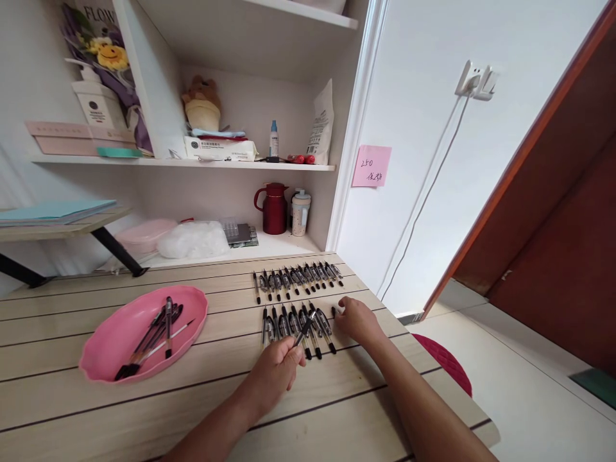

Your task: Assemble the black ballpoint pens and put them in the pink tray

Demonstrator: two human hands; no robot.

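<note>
My left hand is closed around a dark pen, its tip angled up and to the right over the nearer row of pens. Pinched in my right hand is a small black pen cap, just right of that row. The nearer row of black pens lies side by side on the table, partly covered by my left hand. Behind it runs a farther row of similar pens. To the left, a pink scalloped tray holds several loose pens and a thin white-shafted one.
The slatted wooden table meets a white shelf unit at the back. A red thermos jug and a pale cup stand on its lowest shelf. A black-legged riser is at left; a red stool sits beyond the right edge.
</note>
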